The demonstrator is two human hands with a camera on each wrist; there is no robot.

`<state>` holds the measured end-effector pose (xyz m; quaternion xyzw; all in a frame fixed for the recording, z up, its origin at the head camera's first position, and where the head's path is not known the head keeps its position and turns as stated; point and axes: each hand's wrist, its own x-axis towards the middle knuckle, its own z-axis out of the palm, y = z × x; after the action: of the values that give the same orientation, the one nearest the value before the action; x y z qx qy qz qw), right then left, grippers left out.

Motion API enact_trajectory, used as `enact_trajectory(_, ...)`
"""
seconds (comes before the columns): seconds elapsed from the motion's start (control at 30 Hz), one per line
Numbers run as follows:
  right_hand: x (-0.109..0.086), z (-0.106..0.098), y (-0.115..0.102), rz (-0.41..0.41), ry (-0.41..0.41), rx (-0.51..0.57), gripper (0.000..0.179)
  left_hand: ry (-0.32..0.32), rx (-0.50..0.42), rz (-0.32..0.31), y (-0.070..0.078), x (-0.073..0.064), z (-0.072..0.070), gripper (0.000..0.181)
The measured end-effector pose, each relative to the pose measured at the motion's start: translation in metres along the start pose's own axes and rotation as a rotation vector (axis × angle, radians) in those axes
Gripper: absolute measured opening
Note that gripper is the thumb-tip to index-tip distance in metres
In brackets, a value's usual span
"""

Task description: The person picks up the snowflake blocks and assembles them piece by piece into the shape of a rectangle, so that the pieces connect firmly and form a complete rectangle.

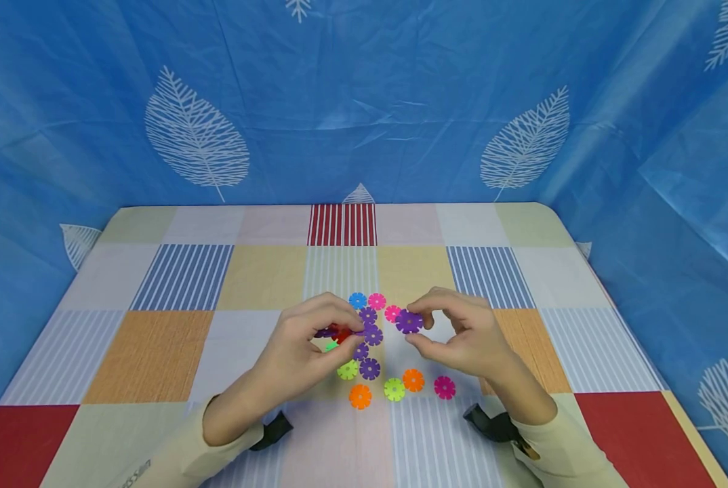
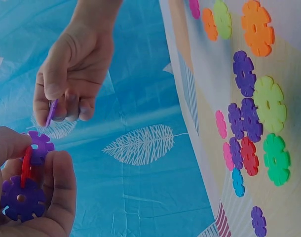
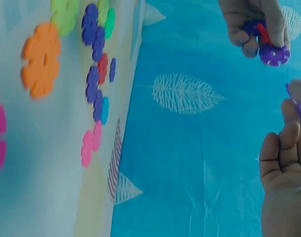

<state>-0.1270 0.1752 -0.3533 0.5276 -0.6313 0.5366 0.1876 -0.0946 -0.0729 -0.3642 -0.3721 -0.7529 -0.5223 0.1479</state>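
My left hand grips a small chain of joined plastic snowflake discs above the table. In the left wrist view, a red disc sits edge-on, slotted between a lower purple disc and an upper purple disc. Facing it, my right hand pinches a single purple disc between thumb and fingertips. A gap separates this disc from the chain. Beneath the hands lie loose purple discs, and the left hand partly hides some of the discs in the head view.
On the checked tablecloth lie a blue disc, pink discs, yellow-green discs, orange discs and a magenta disc. A green disc shows in the left wrist view. Blue leaf-patterned cloth surrounds the table.
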Motion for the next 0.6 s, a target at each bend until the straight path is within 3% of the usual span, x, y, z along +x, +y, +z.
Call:
enact_trajectory(0.23,-0.012,0.008,0.005,0.061,0.066,0.064,0.031,-0.003,-0.008,0.01,0.002,0.0,0.001,0.022)
enact_trajectory(0.6,-0.023,0.018,0.01,0.092,0.145,0.033,0.038,-0.008,-0.042,0.03,0.002,0.0,0.005,0.021)
